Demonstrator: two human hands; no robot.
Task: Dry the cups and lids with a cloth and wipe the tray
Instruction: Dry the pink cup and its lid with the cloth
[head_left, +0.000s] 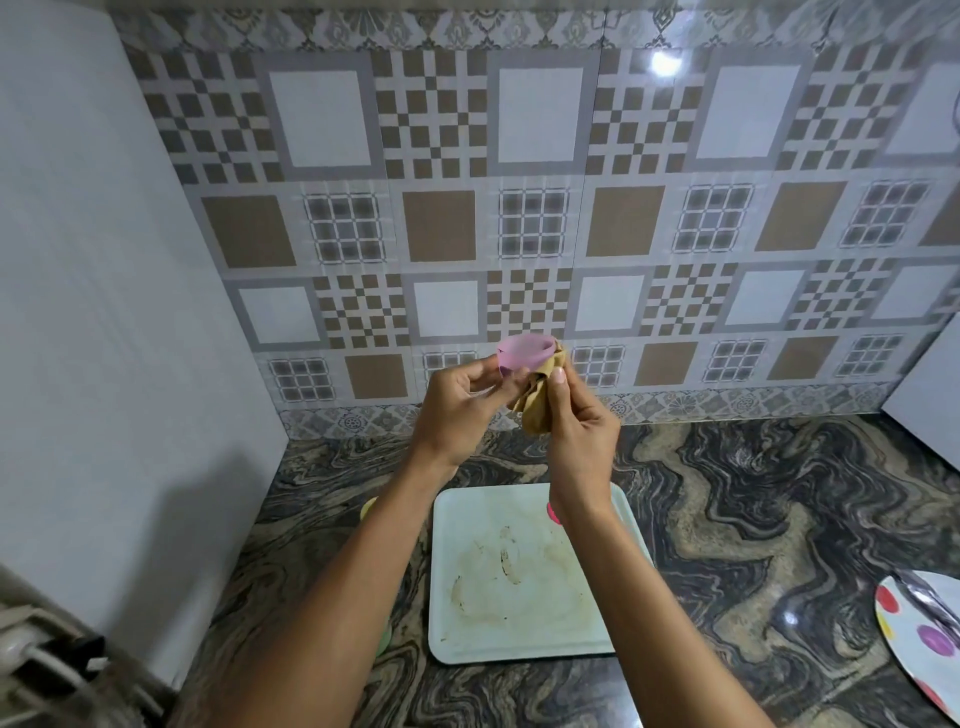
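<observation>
I hold a small pink cup up in front of the tiled wall, above the counter. My left hand pinches its left rim. My right hand grips a bunched tan cloth that presses against the cup's right side. Below, a pale green tray lies on the marble counter, with brown stains across its middle. A pink item peeks out on the tray behind my right wrist. A yellow piece and a green piece show beside my left forearm, mostly hidden.
A white plate with coloured dots lies at the counter's right edge, with something shiny on it. A plain white wall closes the left side. A stove part sits at the bottom left corner.
</observation>
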